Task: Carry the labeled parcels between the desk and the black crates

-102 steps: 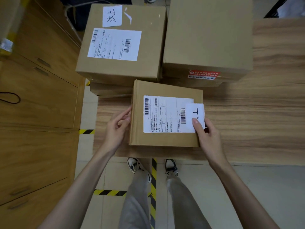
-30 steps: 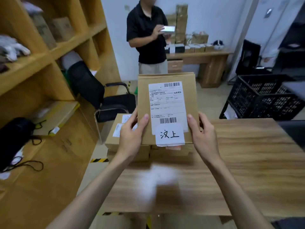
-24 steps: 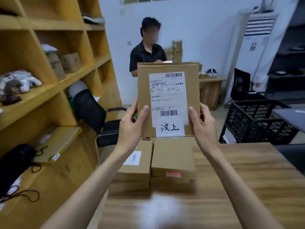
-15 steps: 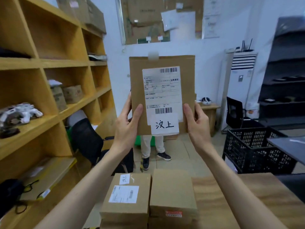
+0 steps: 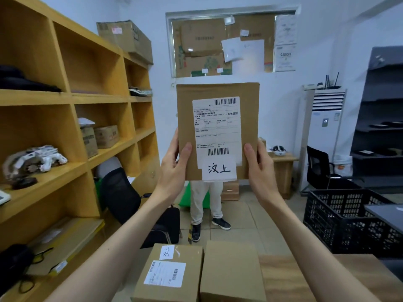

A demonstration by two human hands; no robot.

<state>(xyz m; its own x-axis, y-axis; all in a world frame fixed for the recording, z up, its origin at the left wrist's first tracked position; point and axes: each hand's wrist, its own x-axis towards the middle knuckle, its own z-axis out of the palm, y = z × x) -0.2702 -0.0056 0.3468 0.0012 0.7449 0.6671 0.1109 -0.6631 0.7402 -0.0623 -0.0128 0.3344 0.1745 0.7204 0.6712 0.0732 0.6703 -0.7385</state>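
I hold a flat brown labeled parcel [image 5: 218, 118] upright at eye height, its shipping label and a handwritten white tag facing me. My left hand [image 5: 174, 168] grips its lower left edge and my right hand [image 5: 259, 168] grips its lower right edge. Below, on the wooden desk [image 5: 305, 277], lie a parcel with a label [image 5: 170, 275] and a plain-topped parcel [image 5: 231, 269] side by side. A black crate [image 5: 340, 219] stands on the floor to the right of the desk.
Yellow wooden shelves [image 5: 72, 99] with boxes fill the left side. A black office chair [image 5: 124, 197] stands by them. A person [image 5: 207, 203] stands behind the held parcel, legs showing. A white air conditioner [image 5: 325, 131] and dark shelving [image 5: 381, 118] are at the right.
I lifted the parcel off the desk, turned it upright and raised it to eye height with both hands. My view tilted up from the desk to the room.
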